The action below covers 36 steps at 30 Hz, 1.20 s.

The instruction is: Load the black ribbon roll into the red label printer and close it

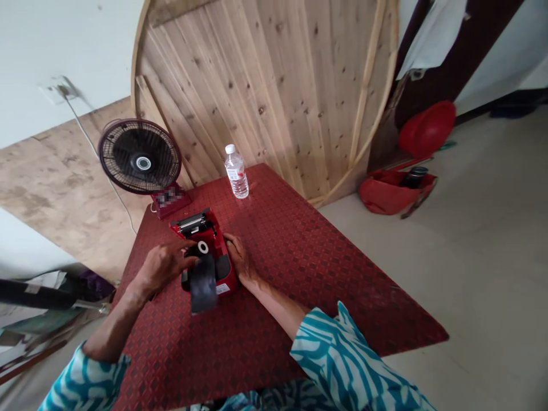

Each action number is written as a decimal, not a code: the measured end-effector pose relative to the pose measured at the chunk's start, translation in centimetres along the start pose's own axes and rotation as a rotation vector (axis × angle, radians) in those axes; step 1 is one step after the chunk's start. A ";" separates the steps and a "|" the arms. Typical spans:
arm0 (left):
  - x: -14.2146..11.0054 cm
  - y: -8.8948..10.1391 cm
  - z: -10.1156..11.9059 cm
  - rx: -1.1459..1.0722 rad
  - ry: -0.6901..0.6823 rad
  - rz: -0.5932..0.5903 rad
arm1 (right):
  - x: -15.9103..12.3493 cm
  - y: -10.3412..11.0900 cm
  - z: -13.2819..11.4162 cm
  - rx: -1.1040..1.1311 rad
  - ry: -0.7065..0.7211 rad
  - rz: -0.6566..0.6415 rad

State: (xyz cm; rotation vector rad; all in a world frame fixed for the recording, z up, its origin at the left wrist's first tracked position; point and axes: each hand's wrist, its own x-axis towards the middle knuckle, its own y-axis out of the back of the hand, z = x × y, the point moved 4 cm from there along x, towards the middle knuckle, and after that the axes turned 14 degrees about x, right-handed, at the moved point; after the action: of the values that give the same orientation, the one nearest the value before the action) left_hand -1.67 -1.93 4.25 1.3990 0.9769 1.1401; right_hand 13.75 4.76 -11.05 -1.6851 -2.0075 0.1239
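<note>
Black ribbon roll [202, 279] with a white core sat in the left hand [162, 267], a narrow grip closing over the roll from above while a loose length of ribbon hung down below it. The roll was over the lower half of a red printer [213, 235], its open top showing a dark metal mechanism near the frame's centre. The right hand [240, 258] had a firm grip on the printer's right side. The printer lay on a red diamond-patterned surface [295, 268], with a clear plastic water bottle [236, 172] standing near the far corner. A black desk fan [140, 157] stood just beyond the far left edge, and a round wooden board [265, 85] leaned against the wall behind. A red bag [387, 193] lay on the floor at the right of the frame.
</note>
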 end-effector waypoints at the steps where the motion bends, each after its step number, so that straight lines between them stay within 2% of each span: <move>1: 0.5 -0.4 0.8 0.094 0.006 -0.044 | 0.0 0.0 0.0 -0.004 0.007 -0.002; 4: 1.7 -1.3 2.2 0.336 0.052 -0.198 | 0.1 0.0 0.1 0.002 0.020 -0.013; 7: 2.8 -2.3 3.0 0.447 0.061 -0.296 | 0.1 0.0 0.2 0.021 0.027 -0.011; 12: 4.9 -4.6 2.9 0.381 -0.011 -0.397 | 0.1 0.0 0.3 0.049 0.006 -0.001; 15: 5.2 -4.7 2.1 0.304 -0.053 -0.401 | 0.1 0.0 0.1 0.045 -0.007 0.004; 18: 3.6 -3.0 1.4 0.170 -0.049 -0.299 | 0.0 0.1 -0.1 0.035 -0.018 0.007; 21: 0.2 -0.8 1.2 -0.086 -0.011 -0.113 | -0.2 0.1 -0.3 0.036 -0.026 0.008; 23: -2.3 0.0 1.6 -0.161 -0.044 -0.011 | -0.3 0.1 -0.3 0.038 -0.036 0.008; 26: -4.7 -0.4 2.7 -0.119 -0.142 0.138 | -0.3 0.1 -0.3 0.030 -0.048 0.009; 29: -5.1 -1.5 3.2 -0.037 -0.162 0.286 | -0.3 0.2 -0.2 0.022 -0.053 0.007; 32: -4.8 -2.2 3.6 0.030 -0.188 0.359 | -0.3 0.3 0.0 0.034 -0.063 0.006; 36: -5.2 -1.7 4.6 0.077 -0.228 0.427 | -0.3 0.3 0.2 0.049 -0.079 0.011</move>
State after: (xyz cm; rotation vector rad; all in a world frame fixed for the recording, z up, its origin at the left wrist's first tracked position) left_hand 1.72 -7.75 1.86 1.8118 0.5788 1.2229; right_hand 13.96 4.64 -11.46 -1.6847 -2.0356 0.2448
